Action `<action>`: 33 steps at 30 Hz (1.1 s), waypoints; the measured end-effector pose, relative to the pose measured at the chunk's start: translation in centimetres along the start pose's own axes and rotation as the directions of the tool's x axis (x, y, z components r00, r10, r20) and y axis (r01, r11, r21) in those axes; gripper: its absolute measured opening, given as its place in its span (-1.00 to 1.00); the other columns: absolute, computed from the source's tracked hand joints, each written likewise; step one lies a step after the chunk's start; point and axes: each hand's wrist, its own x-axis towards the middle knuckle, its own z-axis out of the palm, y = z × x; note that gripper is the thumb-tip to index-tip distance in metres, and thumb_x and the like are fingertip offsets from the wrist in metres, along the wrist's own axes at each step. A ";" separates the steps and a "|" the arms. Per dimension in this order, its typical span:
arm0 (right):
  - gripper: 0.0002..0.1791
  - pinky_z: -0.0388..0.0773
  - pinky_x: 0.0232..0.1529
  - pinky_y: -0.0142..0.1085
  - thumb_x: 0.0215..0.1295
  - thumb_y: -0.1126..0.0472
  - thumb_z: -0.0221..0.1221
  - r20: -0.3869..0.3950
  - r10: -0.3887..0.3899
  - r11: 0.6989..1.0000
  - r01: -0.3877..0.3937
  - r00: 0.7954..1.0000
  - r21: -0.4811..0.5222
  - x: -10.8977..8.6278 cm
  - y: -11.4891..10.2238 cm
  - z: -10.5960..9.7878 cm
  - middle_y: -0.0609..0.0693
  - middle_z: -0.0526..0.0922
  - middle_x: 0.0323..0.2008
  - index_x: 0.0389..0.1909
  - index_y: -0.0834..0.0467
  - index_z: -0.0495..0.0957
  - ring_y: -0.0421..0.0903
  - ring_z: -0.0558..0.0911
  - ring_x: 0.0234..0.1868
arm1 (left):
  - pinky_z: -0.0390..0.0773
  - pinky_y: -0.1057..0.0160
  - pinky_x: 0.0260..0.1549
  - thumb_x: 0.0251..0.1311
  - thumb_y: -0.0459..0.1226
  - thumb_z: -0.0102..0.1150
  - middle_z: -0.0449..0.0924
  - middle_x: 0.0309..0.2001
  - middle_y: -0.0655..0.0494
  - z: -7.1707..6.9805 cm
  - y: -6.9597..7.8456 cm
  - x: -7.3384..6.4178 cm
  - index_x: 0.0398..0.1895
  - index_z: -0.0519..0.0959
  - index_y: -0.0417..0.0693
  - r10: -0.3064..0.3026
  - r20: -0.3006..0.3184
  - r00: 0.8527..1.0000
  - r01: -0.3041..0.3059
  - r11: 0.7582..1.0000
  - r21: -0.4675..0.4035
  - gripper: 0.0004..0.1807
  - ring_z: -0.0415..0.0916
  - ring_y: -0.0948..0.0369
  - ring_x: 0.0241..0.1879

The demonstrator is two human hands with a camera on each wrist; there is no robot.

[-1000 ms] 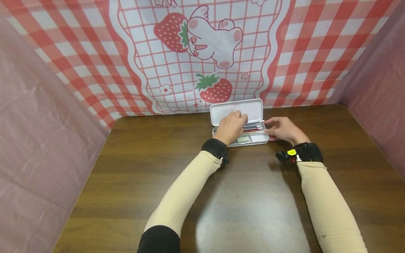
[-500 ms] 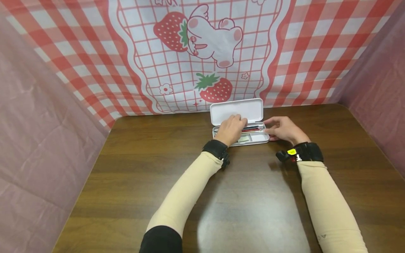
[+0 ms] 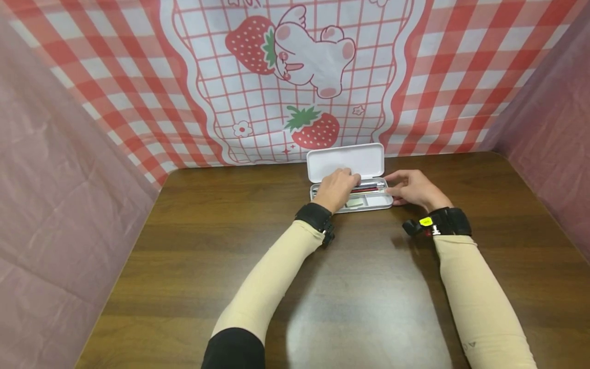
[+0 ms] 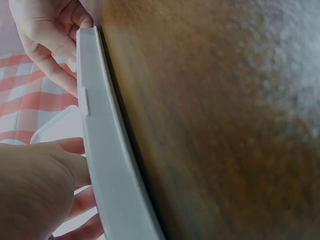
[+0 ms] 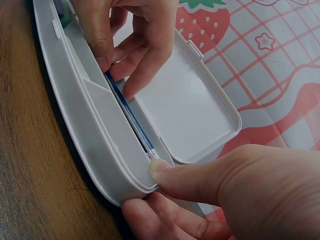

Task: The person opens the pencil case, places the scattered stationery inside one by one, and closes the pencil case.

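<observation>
A white pencil case point(image 3: 379, 201) sits at the table's back edge, its lid point(image 3: 369, 159) raised. Pencils lie in its long rear compartment, among them a red one point(image 3: 366, 189). My left hand point(image 3: 337, 188) reaches into the case from above. In the right wrist view, its thumb and fingertips pinch a blue pencil point(image 5: 136, 122) lying along the compartment. At the right end, my right hand point(image 3: 412, 188) grips the case, thumb point(image 5: 167, 172) over the rim by the pencil's end and fingers point(image 5: 150, 217) beneath. A pale green block point(image 3: 355, 203) lies in a front compartment.
A checked cloth point(image 3: 451, 77) with strawberries hangs just behind the case. Pink cloth point(image 3: 55, 179) stands along both sides of the brown wooden table point(image 3: 193, 246). Light glares off the tabletop in front of the hands.
The left hand has lowered slightly into the case, and the pencils under it now lie lower and flatter. The right hand keeps its grip on the case's end.
</observation>
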 end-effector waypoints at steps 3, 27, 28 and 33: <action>-0.39 0.80 -0.23 -0.42 0.67 0.32 0.22 -0.001 -0.002 1.000 0.002 1.000 0.004 0.0 0.0 0.1 0.14 0.76 -0.11 0.61 0.44 0.36 -0.24 0.70 -0.28 | 0.82 0.17 0.01 0.58 -0.26 0.28 0.76 0.06 0.16 -0.2 0.0 0.1 0.28 0.73 0.23 0.012 -0.001 1.000 -0.012 1.000 0.007 -0.68 0.73 0.17 0.10; -0.41 0.83 -0.21 -0.37 0.65 0.28 0.27 -0.005 -0.003 1.000 0.003 1.000 0.004 -0.1 0.2 0.1 0.21 0.77 -0.04 0.57 0.39 0.43 -0.19 0.73 -0.27 | 0.76 0.21 0.24 0.73 0.04 0.09 0.79 0.20 0.14 -6.0 -0.2 -1.3 0.35 0.69 0.14 0.057 0.004 0.998 -0.057 0.997 -0.050 -0.62 0.69 0.17 0.27; -0.41 0.83 -0.21 -0.37 0.65 0.28 0.28 -0.004 -0.005 1.000 0.005 1.000 0.007 -0.2 0.2 0.0 0.21 0.77 -0.04 0.57 0.39 0.43 -0.19 0.73 -0.26 | 0.77 0.21 0.23 0.74 0.03 0.09 0.80 0.18 0.13 -6.9 -0.2 -1.9 0.35 0.70 0.11 0.056 0.001 0.998 -0.056 0.997 -0.049 -0.62 0.70 0.16 0.26; -0.40 0.83 -0.19 -0.37 0.64 0.28 0.29 -0.002 -0.012 1.000 0.012 1.000 0.016 -0.2 0.2 0.0 0.20 0.77 -0.03 0.57 0.38 0.43 -0.19 0.73 -0.24 | 0.77 0.19 0.19 0.75 0.01 0.09 0.79 0.13 0.05 -9.0 -0.9 -4.6 0.32 0.71 0.00 0.057 -0.057 0.997 -0.060 0.997 -0.049 -0.60 0.72 0.11 0.20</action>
